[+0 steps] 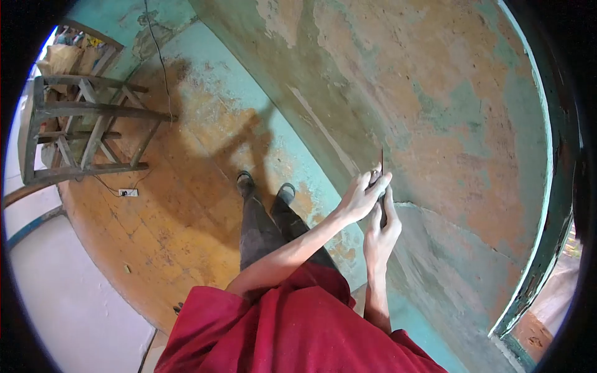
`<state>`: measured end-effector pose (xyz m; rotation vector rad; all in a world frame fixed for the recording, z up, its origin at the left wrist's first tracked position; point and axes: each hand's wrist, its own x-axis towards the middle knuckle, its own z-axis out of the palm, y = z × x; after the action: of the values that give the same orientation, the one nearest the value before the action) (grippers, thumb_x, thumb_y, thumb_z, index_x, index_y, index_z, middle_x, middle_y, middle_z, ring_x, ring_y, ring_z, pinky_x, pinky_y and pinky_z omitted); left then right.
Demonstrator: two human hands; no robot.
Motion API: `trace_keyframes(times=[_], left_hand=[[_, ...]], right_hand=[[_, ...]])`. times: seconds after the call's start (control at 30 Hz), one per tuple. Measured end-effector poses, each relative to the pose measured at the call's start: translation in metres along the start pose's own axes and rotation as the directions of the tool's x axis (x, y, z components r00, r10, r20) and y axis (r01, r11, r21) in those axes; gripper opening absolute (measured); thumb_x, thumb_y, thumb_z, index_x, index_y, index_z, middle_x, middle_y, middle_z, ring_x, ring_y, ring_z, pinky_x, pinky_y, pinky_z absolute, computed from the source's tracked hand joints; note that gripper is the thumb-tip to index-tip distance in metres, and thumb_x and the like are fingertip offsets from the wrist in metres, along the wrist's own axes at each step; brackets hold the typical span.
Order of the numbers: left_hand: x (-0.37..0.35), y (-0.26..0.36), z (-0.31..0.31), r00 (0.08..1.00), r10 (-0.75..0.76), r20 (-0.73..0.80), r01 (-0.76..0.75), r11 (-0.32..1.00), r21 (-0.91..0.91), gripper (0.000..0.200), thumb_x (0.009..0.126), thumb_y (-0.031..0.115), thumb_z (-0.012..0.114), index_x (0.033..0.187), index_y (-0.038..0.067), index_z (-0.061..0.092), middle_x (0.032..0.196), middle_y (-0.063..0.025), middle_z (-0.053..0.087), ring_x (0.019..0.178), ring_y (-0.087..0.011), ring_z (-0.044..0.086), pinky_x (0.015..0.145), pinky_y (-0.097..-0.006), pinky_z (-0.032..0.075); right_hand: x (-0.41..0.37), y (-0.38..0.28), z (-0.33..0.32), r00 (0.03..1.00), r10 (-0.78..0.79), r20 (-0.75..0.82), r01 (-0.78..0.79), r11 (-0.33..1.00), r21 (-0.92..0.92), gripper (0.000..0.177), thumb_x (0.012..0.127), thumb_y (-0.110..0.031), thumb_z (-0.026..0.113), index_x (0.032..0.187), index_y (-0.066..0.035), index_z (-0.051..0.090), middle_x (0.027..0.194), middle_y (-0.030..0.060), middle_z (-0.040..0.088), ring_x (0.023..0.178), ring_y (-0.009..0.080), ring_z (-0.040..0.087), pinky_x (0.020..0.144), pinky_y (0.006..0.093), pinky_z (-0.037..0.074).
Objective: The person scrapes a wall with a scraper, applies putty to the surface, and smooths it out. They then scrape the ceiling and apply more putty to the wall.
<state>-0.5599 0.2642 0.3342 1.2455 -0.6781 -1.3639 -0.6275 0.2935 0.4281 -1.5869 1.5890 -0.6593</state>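
Observation:
My left hand and my right hand come together in front of the wall. Between them is a thin-bladed tool with a dark handle, its narrow blade seen edge-on and pointing up toward the wall. The fingers of my right hand are closed along the handle. My left hand pinches near the base of the blade, with its fingertips curled close to those of the right. Behind the blade, the wall shows patches of worn green and bare orange-brown, with a paler grey area lower down.
A wooden frame stands at the left, near a white power strip on the stained floor. A black cable hangs down the far wall. At lower left is a white panel. A dark wooden frame borders the wall at right.

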Motion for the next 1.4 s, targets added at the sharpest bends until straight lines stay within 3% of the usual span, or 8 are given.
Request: trace_keyframes(times=[0.17, 0.27, 0.4, 0.53, 0.73, 0.83, 0.93, 1.4], left_hand=[[0.025, 0.0, -0.026, 0.995, -0.1, -0.026, 0.098, 0.992, -0.074, 0.043, 0.099, 0.04, 0.059, 0.086, -0.002, 0.06, 0.07, -0.0019, 0.057, 0.067, -0.0108, 0.053, 0.058, -0.0311, 0.045], [0.008, -0.007, 0.004, 0.984, 0.104, -0.146, -0.099, 0.994, 0.042, 0.043, 0.1, 0.039, 0.057, 0.09, -0.002, 0.061, 0.077, -0.0046, 0.061, 0.073, -0.0126, 0.057, 0.065, -0.033, 0.047], [0.046, -0.006, -0.045, 0.98, -0.158, -0.123, 0.157, 0.987, -0.016, 0.031, 0.102, 0.03, 0.058, 0.084, 0.005, 0.058, 0.079, 0.0038, 0.056, 0.073, -0.0054, 0.05, 0.062, -0.0244, 0.043], [0.016, -0.009, -0.012, 0.997, 0.07, -0.043, -0.073, 0.994, -0.085, 0.028, 0.102, 0.031, 0.058, 0.097, 0.004, 0.062, 0.079, 0.0045, 0.053, 0.074, -0.0054, 0.047, 0.062, -0.0241, 0.042], [0.049, 0.016, -0.052, 0.986, -0.071, -0.148, 0.082, 0.994, 0.073, 0.037, 0.099, 0.036, 0.06, 0.084, 0.002, 0.057, 0.072, 0.0018, 0.051, 0.069, -0.0076, 0.046, 0.06, -0.0293, 0.041], [0.038, 0.047, -0.06, 0.998, -0.007, -0.064, 0.012, 0.996, 0.086, 0.038, 0.098, 0.035, 0.06, 0.094, -0.003, 0.06, 0.076, -0.001, 0.055, 0.073, -0.0089, 0.049, 0.064, -0.0296, 0.043], [0.036, 0.059, -0.059, 0.988, 0.071, -0.135, -0.062, 0.996, 0.066, 0.039, 0.099, 0.036, 0.058, 0.085, 0.0, 0.055, 0.068, -0.0054, 0.051, 0.066, -0.015, 0.047, 0.061, -0.0361, 0.041], [0.068, 0.077, -0.1, 0.998, -0.05, 0.033, 0.053, 0.995, -0.082, 0.05, 0.096, 0.045, 0.062, 0.091, -0.005, 0.061, 0.079, -0.007, 0.061, 0.079, -0.0115, 0.054, 0.068, -0.0315, 0.047]], right_hand=[[0.023, 0.011, 0.021, 0.992, -0.128, 0.012, 0.128, 0.98, -0.15, 0.047, 0.095, -0.008, 0.053, 0.14, 0.004, 0.049, 0.1, 0.0324, 0.066, 0.077, 0.0192, 0.064, 0.074, 0.0323, 0.05], [0.012, 0.009, 0.004, 0.981, -0.188, -0.052, 0.186, 0.982, -0.043, 0.047, 0.095, -0.006, 0.052, 0.141, 0.001, 0.05, 0.106, 0.0304, 0.067, 0.088, 0.0191, 0.068, 0.08, 0.0318, 0.052], [0.043, 0.007, 0.038, 0.99, -0.122, 0.073, 0.131, 0.983, -0.132, 0.044, 0.095, -0.006, 0.05, 0.138, 0.004, 0.051, 0.109, 0.0315, 0.065, 0.091, 0.0206, 0.07, 0.083, 0.0336, 0.053], [0.014, -0.006, 0.008, 0.999, -0.043, 0.03, 0.042, 0.999, 0.024, 0.044, 0.096, -0.008, 0.051, 0.138, 0.008, 0.05, 0.127, 0.0279, 0.062, 0.118, 0.0266, 0.063, 0.099, 0.0349, 0.046], [0.048, -0.014, 0.028, 0.983, 0.045, 0.179, -0.032, 0.997, -0.076, 0.049, 0.096, -0.008, 0.05, 0.143, 0.005, 0.046, 0.129, 0.0229, 0.064, 0.117, 0.0264, 0.063, 0.101, 0.0337, 0.044], [0.048, 0.005, 0.021, 0.971, -0.113, 0.211, 0.111, 0.994, 0.02, 0.054, 0.096, -0.011, 0.051, 0.149, -0.002, 0.043, 0.075, 0.0014, 0.059, 0.055, 0.0094, 0.05, 0.051, 0.0264, 0.041], [0.036, -0.044, 0.013, 0.965, 0.049, 0.258, -0.117, 0.96, 0.254, 0.055, 0.097, -0.013, 0.051, 0.151, -0.005, 0.041, 0.068, -0.0077, 0.038, 0.048, 0.0023, 0.027, 0.043, 0.0225, 0.023], [0.059, -0.084, 0.074, 0.998, 0.037, 0.044, -0.043, 0.987, 0.154, 0.047, 0.101, -0.013, 0.043, 0.146, 0.001, 0.046, 0.065, -0.0066, 0.046, 0.048, 0.0022, 0.031, 0.042, 0.0225, 0.025]])
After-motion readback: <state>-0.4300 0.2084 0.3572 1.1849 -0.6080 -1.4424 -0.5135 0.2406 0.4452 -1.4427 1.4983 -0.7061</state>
